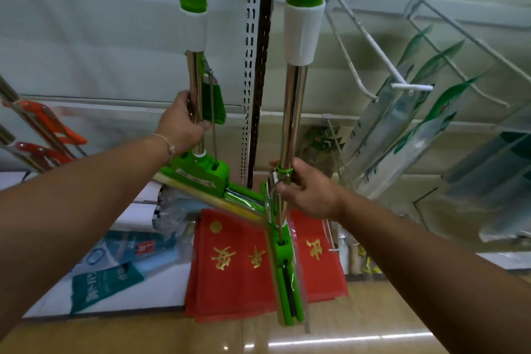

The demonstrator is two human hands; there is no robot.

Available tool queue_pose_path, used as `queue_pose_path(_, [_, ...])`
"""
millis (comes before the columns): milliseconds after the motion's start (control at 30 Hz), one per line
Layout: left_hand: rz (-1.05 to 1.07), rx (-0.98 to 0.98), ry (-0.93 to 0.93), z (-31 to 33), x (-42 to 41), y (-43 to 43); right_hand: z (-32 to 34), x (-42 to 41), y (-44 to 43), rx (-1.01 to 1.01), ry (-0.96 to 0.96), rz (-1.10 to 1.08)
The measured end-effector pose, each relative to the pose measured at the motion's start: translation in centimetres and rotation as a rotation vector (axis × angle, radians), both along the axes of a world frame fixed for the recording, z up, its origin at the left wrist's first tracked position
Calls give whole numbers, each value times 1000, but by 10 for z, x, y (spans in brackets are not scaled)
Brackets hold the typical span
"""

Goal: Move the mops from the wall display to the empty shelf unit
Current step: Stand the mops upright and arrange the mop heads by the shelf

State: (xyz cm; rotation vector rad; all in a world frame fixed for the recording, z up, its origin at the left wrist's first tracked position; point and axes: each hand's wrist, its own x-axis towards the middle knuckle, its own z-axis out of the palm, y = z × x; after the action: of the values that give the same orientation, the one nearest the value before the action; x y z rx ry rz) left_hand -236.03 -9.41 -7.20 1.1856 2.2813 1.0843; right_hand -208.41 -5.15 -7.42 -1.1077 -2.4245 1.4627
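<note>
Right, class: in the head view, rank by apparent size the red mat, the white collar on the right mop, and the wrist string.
1. Red mat, largest.
2. White collar, though it sits nearer the camera, so its size is flattered.
3. Wrist string, smallest.

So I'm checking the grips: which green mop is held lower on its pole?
The right hand grips its mop lower, at the green collar; the left hand holds the other mop mid-pole.

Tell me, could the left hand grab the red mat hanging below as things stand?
Probably not right now. The left hand is closed around the left mop's steel pole, and that mop's green head sits between it and the red mat. It would need to let go first.
</note>
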Motion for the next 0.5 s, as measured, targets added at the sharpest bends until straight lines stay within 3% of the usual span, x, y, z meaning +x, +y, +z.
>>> queue_pose_path(233, [-50, -4, 50, -1, 4, 4, 2, 14, 5, 167, -116, 113])
queue_pose_path(500, [-71, 8, 54, 0, 30, 23, -3, 42, 11, 312, -129, 35])
